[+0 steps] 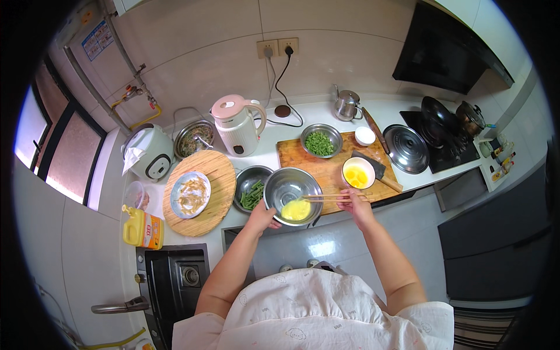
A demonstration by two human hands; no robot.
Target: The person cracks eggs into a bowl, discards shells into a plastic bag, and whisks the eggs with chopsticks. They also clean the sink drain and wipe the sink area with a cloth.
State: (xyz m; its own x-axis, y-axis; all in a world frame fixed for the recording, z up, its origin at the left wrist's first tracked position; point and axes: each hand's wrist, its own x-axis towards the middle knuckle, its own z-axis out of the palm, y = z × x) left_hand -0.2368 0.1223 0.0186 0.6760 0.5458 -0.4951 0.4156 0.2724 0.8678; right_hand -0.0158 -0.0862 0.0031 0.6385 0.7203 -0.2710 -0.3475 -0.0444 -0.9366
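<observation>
My left hand (pixel 262 220) grips the rim of a steel mixing bowl (pixel 280 184), which is tilted toward me at the counter's front edge. Yellow beaten egg (pixel 296 209) has pooled in its low side. A pair of chopsticks (pixel 329 198) is held in my right hand (pixel 354 205), their tips inside the bowl near the egg. Just beyond that hand, a white bowl (pixel 359 184) with egg yolks in it stands on the wooden cutting board (pixel 290 153). Beside it lies a cleaver (pixel 376 166), partly hidden by the white bowl.
Chopped greens fill a steel bowl (pixel 338 133); green beans (pixel 252 194) sit in another. Left are a round wooden board (pixel 220 175) with a plate (pixel 175 201), a blender jug (pixel 238 125), a rice cooker (pixel 156 153) and a sink (pixel 174 262). Right are a lid (pixel 406 149) and a stove (pixel 461 153).
</observation>
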